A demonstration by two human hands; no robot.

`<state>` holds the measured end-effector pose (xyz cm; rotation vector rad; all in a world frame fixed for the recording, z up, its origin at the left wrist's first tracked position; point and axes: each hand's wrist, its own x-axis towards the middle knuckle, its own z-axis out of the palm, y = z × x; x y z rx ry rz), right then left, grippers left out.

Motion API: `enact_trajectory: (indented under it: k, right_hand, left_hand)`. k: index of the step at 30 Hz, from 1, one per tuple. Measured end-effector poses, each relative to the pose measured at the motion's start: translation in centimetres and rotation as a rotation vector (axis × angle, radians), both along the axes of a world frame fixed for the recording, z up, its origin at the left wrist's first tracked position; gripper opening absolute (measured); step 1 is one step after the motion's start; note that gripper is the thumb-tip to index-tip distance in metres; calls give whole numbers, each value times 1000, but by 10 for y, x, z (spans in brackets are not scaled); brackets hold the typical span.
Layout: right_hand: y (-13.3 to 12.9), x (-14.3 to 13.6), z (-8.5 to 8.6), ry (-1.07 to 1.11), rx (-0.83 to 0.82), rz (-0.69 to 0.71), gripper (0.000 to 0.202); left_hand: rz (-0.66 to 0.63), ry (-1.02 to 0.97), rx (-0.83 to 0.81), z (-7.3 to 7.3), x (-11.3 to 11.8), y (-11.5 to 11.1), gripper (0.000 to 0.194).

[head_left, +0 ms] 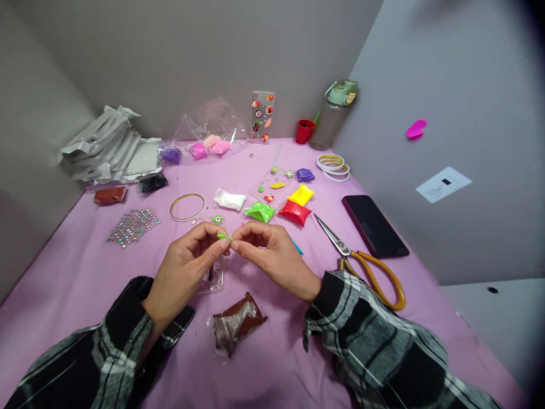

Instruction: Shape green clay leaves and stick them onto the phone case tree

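Between my two hands is a small strip of bright green clay [223,237], pinched by the fingertips. My left hand [191,255] is closed with thumb and forefinger on it. From the other side, my right hand [272,250] pinches its end with thumb and forefinger. Beneath the hands lies a clear phone case [217,281], partly hidden, with a dark brown piece and a green flower [218,219] on it. Nearer to me rests an opened packet of brown clay [239,324]. Just beyond my hands are packets of green clay [260,212], red clay [295,213] and white clay [230,199].
Scissors [361,255] and a phone [374,226] lie at right. Tape rolls [333,166], a bottle [334,116] and a red cup [305,131] stand behind. Rhinestones [133,227], a tape ring [187,207] and a stack of white packets [113,147] are at left. A decorated case [263,116] leans on the wall.
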<state>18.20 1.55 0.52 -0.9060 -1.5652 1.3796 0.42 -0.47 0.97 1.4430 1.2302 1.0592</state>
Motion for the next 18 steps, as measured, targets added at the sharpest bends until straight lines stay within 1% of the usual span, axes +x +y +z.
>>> enact_trajectory:
  k: [2,4,6,8,10,13,18]
  right_hand:
    - [-1,0,0,-17,25,-10,4]
    - [-2,0,-2,-75,130,-56,6]
    - [-5,0,-4,-170,315,-120,9]
    - [-7,0,-7,-257,511,-174,7]
    - [-8,-1,-9,-307,648,-214,7]
    - [-8,-2,-11,-353,738,-249,9]
    - [-8,-2,-11,-363,785,-270,9]
  left_hand:
    - [5,-8,2,-1,0,0,10]
    - [9,-17,-1,-2,0,0,10]
    - [6,-29,-10,-3,-1,0,11]
    - [-2,-44,-18,-5,-1,0,12]
    - [-10,-51,-21,-5,-1,0,12]
    - [-16,-42,-26,-6,0,1,12]
    - [-31,-49,-14,-6,0,2,13]
